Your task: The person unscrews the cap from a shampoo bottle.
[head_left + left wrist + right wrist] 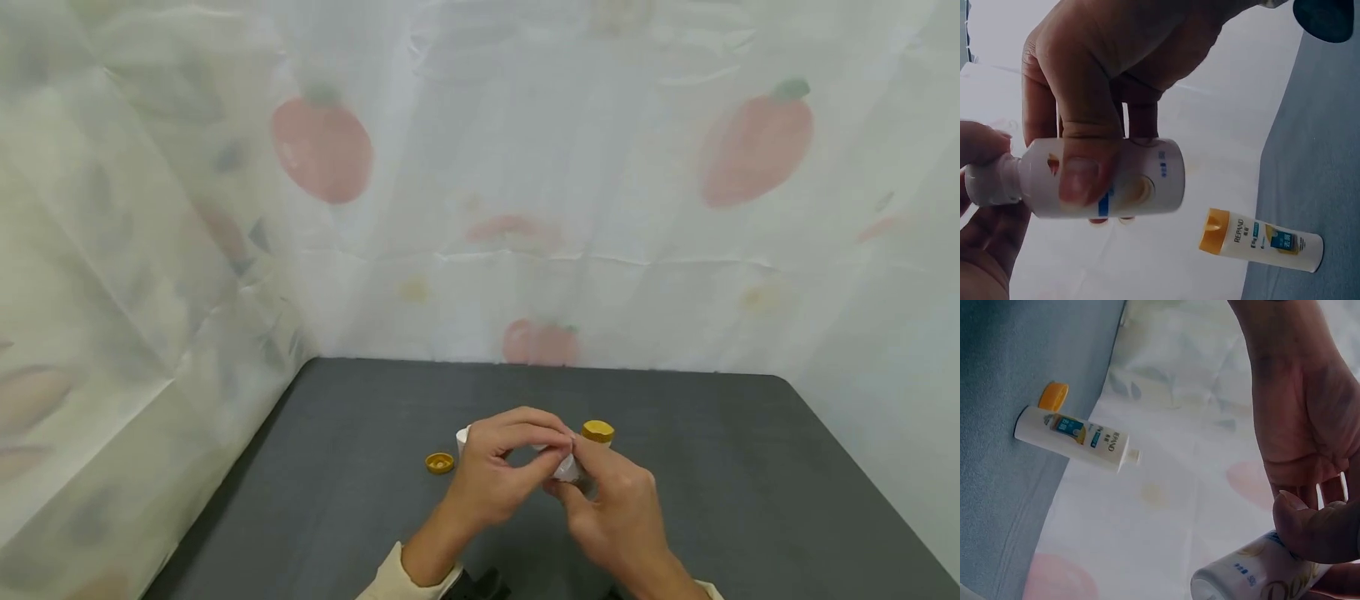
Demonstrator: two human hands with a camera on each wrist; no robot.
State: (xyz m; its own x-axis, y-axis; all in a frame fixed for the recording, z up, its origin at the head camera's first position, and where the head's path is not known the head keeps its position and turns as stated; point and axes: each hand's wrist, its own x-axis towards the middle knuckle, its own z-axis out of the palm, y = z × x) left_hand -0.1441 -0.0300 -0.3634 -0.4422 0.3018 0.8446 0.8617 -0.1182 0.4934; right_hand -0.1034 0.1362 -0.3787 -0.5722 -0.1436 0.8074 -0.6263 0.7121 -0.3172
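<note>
My right hand (pixel 618 500) grips the body of a small white bottle (pixel 1041 178) with printed label, its thumb across the front. My left hand (pixel 498 462) pinches the bottle's white top (pixel 984 186) between thumb and fingers. The bottle stands roughly upright between the hands, above the table; in the head view the fingers largely cover it. Behind the left hand is an uncapped white REPAND bottle (pixel 1072 437) with a bare nozzle. A gold cap (pixel 439 462) lies beside it. Behind the right hand stands another REPAND bottle (pixel 1266 242) with its gold cap on.
The dark grey table (pixel 360 408) has rounded far corners. A pale curtain (pixel 540 167) with faded fruit prints hangs along its far edge and left side. A dark wrist-worn device (pixel 480 583) shows below the left sleeve.
</note>
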